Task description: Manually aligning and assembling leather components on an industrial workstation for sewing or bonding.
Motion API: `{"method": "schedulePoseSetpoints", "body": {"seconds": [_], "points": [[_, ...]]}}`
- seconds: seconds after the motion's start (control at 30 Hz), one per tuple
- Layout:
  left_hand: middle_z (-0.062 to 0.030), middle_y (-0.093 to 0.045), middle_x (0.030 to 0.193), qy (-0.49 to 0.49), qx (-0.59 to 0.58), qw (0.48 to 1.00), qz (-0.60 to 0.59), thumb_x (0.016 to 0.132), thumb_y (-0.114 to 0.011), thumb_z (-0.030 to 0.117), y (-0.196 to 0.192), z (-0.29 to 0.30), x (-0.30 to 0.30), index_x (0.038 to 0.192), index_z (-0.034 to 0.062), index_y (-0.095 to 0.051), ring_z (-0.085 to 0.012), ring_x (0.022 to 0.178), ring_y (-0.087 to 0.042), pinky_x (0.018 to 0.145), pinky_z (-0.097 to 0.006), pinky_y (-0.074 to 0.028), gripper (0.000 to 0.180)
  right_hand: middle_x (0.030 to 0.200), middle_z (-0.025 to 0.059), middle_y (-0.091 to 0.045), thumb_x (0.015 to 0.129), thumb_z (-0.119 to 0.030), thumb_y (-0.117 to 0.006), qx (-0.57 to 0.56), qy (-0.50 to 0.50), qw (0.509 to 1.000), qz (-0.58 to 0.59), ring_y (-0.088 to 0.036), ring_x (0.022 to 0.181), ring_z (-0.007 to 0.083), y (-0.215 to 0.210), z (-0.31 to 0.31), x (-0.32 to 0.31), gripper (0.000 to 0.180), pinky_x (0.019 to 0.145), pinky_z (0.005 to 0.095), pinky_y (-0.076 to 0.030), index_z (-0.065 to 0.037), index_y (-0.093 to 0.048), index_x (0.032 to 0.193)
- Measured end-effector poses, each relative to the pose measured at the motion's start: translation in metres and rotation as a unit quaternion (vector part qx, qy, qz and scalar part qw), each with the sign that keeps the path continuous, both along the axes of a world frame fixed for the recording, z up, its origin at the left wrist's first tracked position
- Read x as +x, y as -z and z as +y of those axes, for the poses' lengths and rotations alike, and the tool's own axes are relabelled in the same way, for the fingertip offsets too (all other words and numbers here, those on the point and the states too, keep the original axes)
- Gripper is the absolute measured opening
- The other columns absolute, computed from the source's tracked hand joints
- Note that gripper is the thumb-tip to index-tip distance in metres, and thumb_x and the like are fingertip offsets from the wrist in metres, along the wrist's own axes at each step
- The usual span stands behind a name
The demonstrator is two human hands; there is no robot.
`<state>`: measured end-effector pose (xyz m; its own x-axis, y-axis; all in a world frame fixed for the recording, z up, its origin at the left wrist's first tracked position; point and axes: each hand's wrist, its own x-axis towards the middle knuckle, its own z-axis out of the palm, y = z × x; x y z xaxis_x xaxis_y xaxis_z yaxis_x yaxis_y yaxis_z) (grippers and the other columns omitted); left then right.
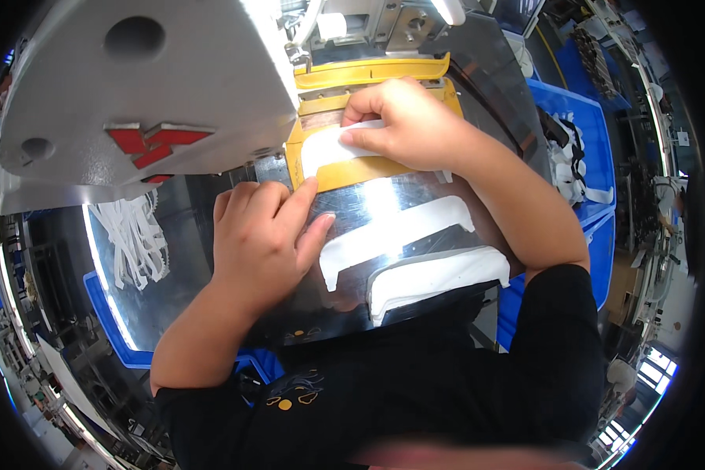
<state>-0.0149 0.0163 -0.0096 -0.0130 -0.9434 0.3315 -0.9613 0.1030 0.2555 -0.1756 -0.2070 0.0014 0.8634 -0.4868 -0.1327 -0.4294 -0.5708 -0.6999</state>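
A white curved cloth piece, shaped like a collar, lies in a yellow template below the machine's metal parts. My right hand pinches its upper edge between thumb and fingers and covers its right part. My left hand holds nothing; its index fingertip touches the template's lower left corner, with the thumb spread apart. Nearer to me on the shiny metal table lies a single white cloth piece of similar shape. Closer still is a stack of white cloth pieces.
A large grey machine head overhangs the left side. White strips lie in a bunch at the table's left. A blue bin with white and black scraps stands at right; another blue bin shows at lower left.
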Motion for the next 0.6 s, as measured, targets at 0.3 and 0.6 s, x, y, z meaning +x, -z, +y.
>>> {"method": "schedulePoseSetpoints", "body": {"seconds": [0.3,0.6], "points": [[-0.0037,-0.065,0.099,-0.025,0.046,0.999,-0.003,0.088,-0.086,0.032,-0.002,-0.005,0.0,0.132,0.0083,-0.079,-0.0253,0.096,-0.061,0.091,-0.042,-0.046,0.05,0.092,0.0194,-0.078,0.092,-0.024,-0.083,-0.025,-0.018,0.999,-0.009,-0.077,0.087,0.0314,-0.002,-0.001,0.001,0.027,0.081,0.0392,-0.059,0.0,-0.08,0.105],[-0.0108,-0.071,0.132,0.04,0.072,0.997,0.012,0.09,-0.08,0.022,-0.013,-0.017,0.014,0.126,0.0034,-0.077,-0.0329,0.123,-0.06,0.11,-0.046,-0.045,0.04,0.09,0.0202,-0.076,0.088,-0.029,-0.086,-0.059,0.003,0.997,0.053,-0.075,0.084,0.033,-0.017,-0.009,-0.016,0.033,0.078,0.0408,-0.057,-0.001,-0.08,0.103]]}}
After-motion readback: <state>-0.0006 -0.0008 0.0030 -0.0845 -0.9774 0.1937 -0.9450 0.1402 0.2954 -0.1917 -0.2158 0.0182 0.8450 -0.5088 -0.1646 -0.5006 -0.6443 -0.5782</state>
